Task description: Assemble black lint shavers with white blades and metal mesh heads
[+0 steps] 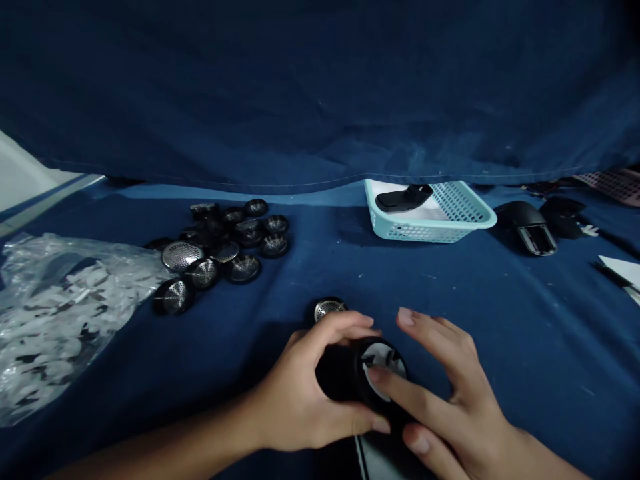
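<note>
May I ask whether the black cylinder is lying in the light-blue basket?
No, the left hand holds the black cylinder, apart from the light-blue basket.

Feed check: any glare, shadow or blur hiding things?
Head view: dim overall; the black cylinder sinks into near-black, losing side detail; pale highlights streak the clear plastic bag; the hanging blue cloth darkens upward; left hand and right hand read well, perhaps slightly soft.

Held cylinder [339,373]: black, whitish inner end
Mesh caps [183,255]: black rims, silver dotted faces
Basket [435,232]: pale turquoise, openwork grid
Bag [75,313]: clear, white-and-dark contents
Tabletop [330,267]: dark blue
Hanging cloth [300,93]: navy
</note>
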Demonstrator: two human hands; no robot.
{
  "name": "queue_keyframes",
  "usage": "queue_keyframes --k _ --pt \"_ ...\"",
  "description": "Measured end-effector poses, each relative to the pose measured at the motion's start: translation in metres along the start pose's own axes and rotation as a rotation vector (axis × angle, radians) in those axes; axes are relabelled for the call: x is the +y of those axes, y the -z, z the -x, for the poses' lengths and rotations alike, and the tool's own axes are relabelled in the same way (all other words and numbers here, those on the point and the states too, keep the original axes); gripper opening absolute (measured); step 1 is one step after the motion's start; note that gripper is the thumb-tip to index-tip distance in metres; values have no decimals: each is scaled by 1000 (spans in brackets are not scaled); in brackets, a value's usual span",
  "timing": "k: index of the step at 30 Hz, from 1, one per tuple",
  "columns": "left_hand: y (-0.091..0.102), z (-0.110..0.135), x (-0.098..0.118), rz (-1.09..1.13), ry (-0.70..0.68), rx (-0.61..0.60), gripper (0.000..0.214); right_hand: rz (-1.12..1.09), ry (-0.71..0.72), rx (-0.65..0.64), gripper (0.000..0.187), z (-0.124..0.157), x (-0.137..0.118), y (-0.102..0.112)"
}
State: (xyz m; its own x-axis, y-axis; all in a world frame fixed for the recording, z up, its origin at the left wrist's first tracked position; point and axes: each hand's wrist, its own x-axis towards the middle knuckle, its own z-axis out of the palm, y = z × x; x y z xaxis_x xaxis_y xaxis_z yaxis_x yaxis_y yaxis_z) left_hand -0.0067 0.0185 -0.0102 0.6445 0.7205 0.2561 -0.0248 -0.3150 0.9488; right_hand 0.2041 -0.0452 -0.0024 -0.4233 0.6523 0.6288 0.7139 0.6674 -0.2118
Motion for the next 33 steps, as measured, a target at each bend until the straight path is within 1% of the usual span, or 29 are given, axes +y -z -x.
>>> queue_keyframes --k 4,7,10,13,17,22,27,29,33 --pt "0 0 0 -4 -7 -5 85 -39 16 -15 32 4 5 -1" --pt "1 -1 -1 -16 -24 -17 86 -62 24 -60 32 4 7 1" --pt "2 -1 -1 -21 -34 -44 86 -44 -9 -115 34 3 8 3" --pt "2 -1 0 -32 -16 -51 87 0 -57 -136 34 2 9 5" --pt "2 -2 1 -31 -3 -41 87 9 -49 -105 34 3 11 6" --pt "2 -1 1 15 33 -9 86 -72 -23 -40 33 7 11 8" --pt "1 0 -1 14 19 -15 87 -140 18 -39 38 2 7 6" --pt "2 0 -1 3 9 -25 88 -125 29 -40 40 0 6 4" --pt "4 -1 -1 -37 29 -64 89 -13 29 -45 42 -2 3 -1"
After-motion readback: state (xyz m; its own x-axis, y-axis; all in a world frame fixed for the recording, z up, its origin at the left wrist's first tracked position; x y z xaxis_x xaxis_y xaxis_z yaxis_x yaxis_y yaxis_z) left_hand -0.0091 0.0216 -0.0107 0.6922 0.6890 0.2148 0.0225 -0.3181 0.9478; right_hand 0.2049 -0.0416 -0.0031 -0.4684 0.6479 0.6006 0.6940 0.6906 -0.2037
